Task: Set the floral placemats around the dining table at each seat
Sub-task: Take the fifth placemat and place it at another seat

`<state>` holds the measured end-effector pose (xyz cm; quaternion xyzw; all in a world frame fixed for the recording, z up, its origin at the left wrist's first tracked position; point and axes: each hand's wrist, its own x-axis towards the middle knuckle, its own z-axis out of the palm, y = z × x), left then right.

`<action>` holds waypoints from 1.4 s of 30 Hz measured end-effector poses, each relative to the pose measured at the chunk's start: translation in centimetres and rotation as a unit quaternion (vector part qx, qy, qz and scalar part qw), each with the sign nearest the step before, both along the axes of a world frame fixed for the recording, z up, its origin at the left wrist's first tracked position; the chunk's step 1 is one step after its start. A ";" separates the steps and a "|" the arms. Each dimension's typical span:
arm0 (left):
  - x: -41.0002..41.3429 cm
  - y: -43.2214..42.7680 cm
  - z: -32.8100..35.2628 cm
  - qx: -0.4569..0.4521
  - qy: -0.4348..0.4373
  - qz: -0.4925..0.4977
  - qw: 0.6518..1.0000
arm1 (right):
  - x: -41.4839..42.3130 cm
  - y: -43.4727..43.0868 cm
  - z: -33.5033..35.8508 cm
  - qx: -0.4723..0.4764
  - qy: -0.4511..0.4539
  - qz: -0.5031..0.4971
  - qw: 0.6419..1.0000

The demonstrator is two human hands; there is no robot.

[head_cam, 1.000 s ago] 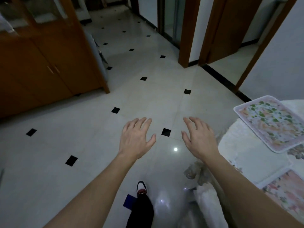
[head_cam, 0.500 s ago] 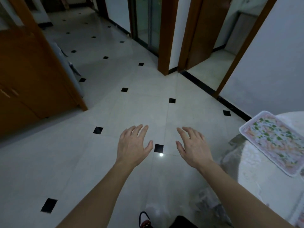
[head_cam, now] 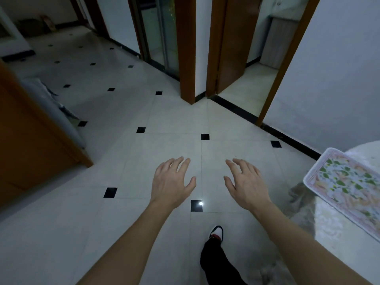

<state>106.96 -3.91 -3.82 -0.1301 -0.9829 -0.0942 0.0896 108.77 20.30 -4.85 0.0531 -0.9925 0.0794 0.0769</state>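
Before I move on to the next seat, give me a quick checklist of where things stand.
1. Left hand free: ok, fingers spread, holding nothing.
2. Right hand free: ok, open and empty.
3. Placemat flat on the table: ok.
4. Its corner inside the table edge: cannot tell.
5. Spare mat to pick up: not ok, none in view.
6. Other seats set: cannot tell, table mostly out of frame.

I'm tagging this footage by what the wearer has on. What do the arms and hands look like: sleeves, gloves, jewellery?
Both forearms are bare to the frame edge; no sleeve shows. The left hand and right hand are ungloved, with no ring, watch or bracelet visible. Below: a black trouser leg and a white shoe with red trim.
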 end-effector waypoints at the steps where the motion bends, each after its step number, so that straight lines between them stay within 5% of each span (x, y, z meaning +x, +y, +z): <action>1: -1.7 0.6 0.0 -0.004 -0.003 -0.005 1.000 | -1.5 0.6 -0.3 -0.004 -0.002 -0.008 1.000; 13: -23.8 12.9 0.3 -0.027 -0.017 -0.085 0.996 | -19.6 11.7 -1.2 -0.041 -0.016 -0.110 0.993; 27: -40.2 26.8 0.2 -0.015 -0.026 -0.241 0.970 | -29.5 22.7 -2.1 -0.028 -0.046 -0.245 0.968; 34: -50.4 34.8 -1.3 0.004 -0.043 -0.352 0.935 | -34.7 27.8 -1.8 -0.022 -0.054 -0.370 0.927; 42: -57.8 45.7 -0.2 -0.003 -0.042 -0.504 0.863 | -35.4 32.0 0.0 -0.028 -0.035 -0.539 0.841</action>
